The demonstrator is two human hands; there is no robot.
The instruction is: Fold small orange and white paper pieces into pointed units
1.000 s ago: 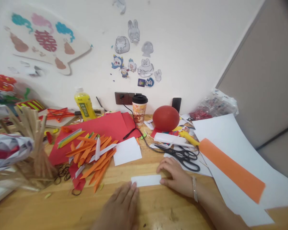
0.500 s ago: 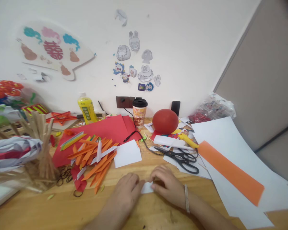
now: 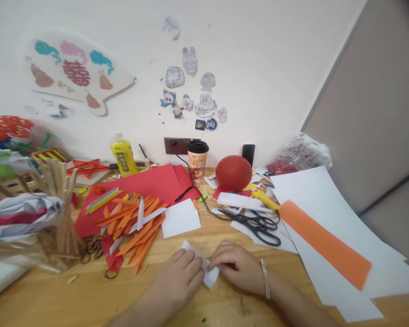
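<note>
A small white piece of paper lies slanted on the wooden table, between and partly under my hands. My left hand is closed over its left part, with the fingers bent and pressed together. At its right edge my right hand, with a bracelet on the wrist, grips the paper between thumb and curled fingers. Much of the paper is covered by the fingers, so its folds are hard to make out. Just beyond them lies a white square sheet; left of that is a pile of folded orange paper strips.
Black scissors lie beyond my right hand. Large white sheets and an orange strip cover the right side. Behind stand a lidded cup, a red balloon and a yellow bottle. Wooden sticks stand at left.
The paper has turned from lying nearly level to a slant, and more of it shows. My left hand has moved over it; my right hand has shifted slightly down.
</note>
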